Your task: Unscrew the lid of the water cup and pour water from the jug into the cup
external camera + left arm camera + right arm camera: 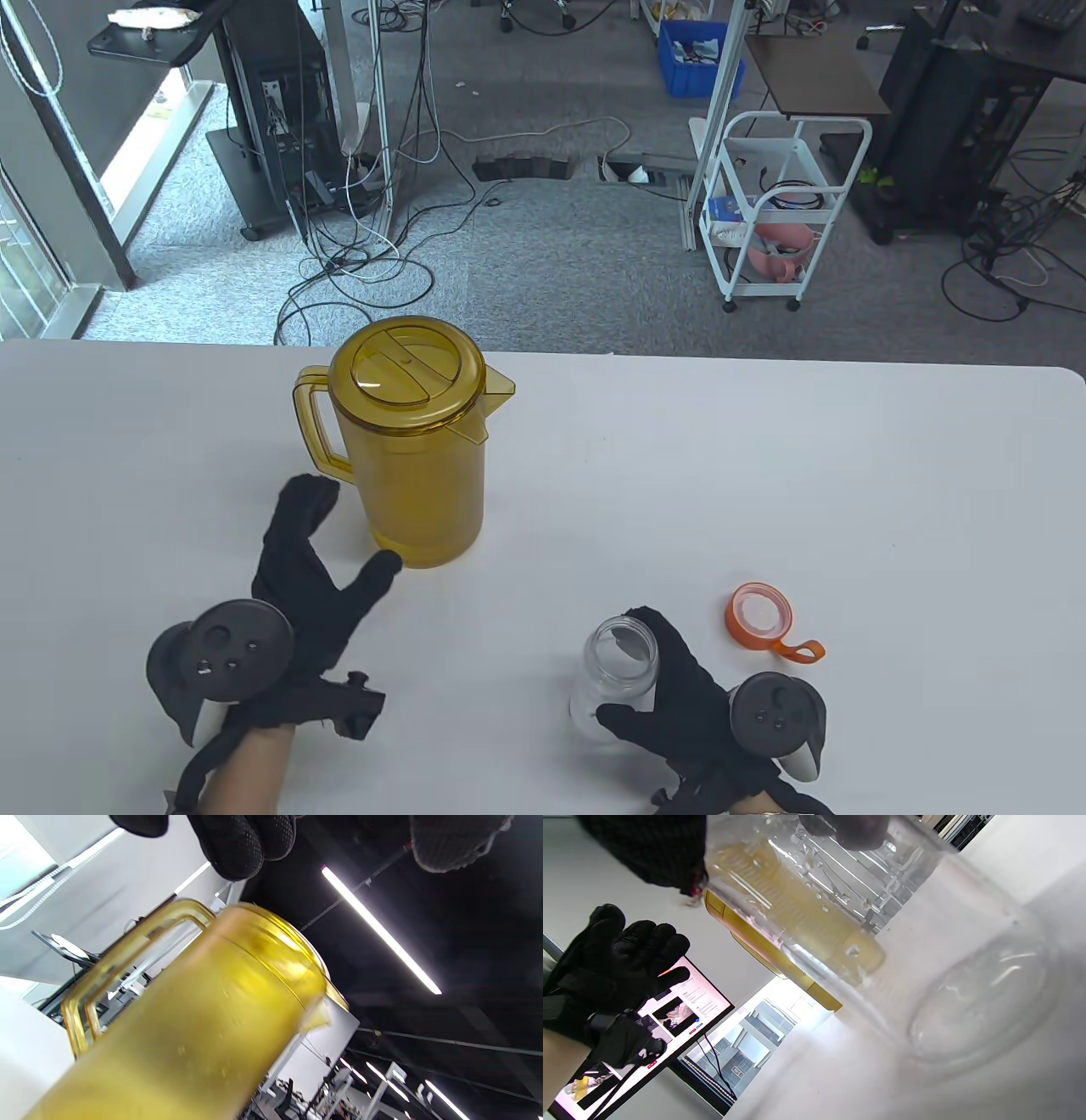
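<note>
An amber jug (417, 441) with its lid on stands upright on the white table (764, 475), handle to the left, spout to the right. My left hand (327, 543) is spread open just in front of the jug, fingers near the handle and thumb near the base, not gripping it. The jug (203, 1018) fills the left wrist view. A clear cup (618, 679) without its lid stands near the front edge, and my right hand (657, 679) grips it, fingers and thumb round its side. The cup (903, 955) looks empty. Its orange lid (761, 617) lies on the table to the right.
The table's far edge runs behind the jug; beyond it lie floor cables, a white cart (776, 212) and a blue crate (697, 55). A monitor (670, 1027) shows in the right wrist view.
</note>
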A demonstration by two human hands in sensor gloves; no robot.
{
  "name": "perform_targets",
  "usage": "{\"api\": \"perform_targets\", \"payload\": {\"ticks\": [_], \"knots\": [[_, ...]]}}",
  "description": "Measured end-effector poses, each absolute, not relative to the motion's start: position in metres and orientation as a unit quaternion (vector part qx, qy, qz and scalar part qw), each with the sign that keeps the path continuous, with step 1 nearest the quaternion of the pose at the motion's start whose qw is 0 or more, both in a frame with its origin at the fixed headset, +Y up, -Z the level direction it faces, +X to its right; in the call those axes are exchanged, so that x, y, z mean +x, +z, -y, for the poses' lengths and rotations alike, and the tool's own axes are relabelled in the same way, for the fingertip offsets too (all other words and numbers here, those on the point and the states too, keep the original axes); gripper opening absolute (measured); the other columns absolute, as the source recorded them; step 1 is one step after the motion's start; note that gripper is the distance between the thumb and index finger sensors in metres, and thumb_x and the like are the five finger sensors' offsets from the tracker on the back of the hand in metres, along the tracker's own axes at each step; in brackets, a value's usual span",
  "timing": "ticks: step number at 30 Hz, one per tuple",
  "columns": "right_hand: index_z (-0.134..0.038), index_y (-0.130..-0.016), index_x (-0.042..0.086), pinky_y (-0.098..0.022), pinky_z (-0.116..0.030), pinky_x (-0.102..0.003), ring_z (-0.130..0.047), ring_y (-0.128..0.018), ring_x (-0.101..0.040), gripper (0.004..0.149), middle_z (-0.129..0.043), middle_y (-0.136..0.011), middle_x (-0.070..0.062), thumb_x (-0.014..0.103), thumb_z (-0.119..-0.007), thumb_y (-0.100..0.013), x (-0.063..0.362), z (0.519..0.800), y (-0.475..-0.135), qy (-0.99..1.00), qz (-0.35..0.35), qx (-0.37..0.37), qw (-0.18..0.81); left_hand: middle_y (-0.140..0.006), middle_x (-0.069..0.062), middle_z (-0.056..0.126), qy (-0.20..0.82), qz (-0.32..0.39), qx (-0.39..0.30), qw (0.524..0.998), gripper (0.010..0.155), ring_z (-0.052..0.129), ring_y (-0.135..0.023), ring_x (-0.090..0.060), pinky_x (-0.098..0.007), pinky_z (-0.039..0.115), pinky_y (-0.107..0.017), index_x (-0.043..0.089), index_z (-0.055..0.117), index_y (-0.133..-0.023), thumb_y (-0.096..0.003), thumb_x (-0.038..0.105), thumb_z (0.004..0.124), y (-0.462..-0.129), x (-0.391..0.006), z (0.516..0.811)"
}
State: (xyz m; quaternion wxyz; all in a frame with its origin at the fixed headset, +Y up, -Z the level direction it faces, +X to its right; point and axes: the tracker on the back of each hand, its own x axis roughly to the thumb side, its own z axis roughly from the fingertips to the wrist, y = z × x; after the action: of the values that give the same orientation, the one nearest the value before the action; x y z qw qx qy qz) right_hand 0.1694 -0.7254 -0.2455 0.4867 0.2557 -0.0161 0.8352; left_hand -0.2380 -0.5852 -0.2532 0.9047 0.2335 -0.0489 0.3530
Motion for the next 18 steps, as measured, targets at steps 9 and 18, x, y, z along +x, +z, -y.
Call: {"api": "perform_targets", "payload": {"ticks": [9, 18], "knots": [[-0.024, -0.11, 0.013, -0.07, -0.038, -0.069, -0.057, -0.106, -0.041, 0.1, -0.041, -0.115, -0.018, 0.052, -0.087, -0.043, 0.169, 0.725, -0.246, 0.832, 0.01, 0.257, 0.492, -0.127, -0.008, 0.031, 0.297, -0.063, 0.179, 0.936, 0.098, 0.051, -0.123, -0.032, -0.065, 0.044, -0.084, 0.015, 0.009, -0.119, -0.0558, 0.069, 0.06, -0.334, -0.277, 0.618], [-0.024, -0.11, 0.013, -0.071, -0.038, -0.069, -0.057, -0.106, -0.041, 0.1, -0.041, -0.115, -0.018, 0.051, -0.087, -0.043, 0.17, 0.725, -0.246, 0.827, 0.004, 0.261, 0.497, -0.127, -0.007, 0.031, 0.295, -0.094, 0.153, 0.939, 0.092, 0.054, -0.122, -0.031, -0.063, 0.048, -0.084, 0.016, 0.009, -0.119, -0.0582, 0.063, 0.061, -0.384, -0.289, 0.646]]}}
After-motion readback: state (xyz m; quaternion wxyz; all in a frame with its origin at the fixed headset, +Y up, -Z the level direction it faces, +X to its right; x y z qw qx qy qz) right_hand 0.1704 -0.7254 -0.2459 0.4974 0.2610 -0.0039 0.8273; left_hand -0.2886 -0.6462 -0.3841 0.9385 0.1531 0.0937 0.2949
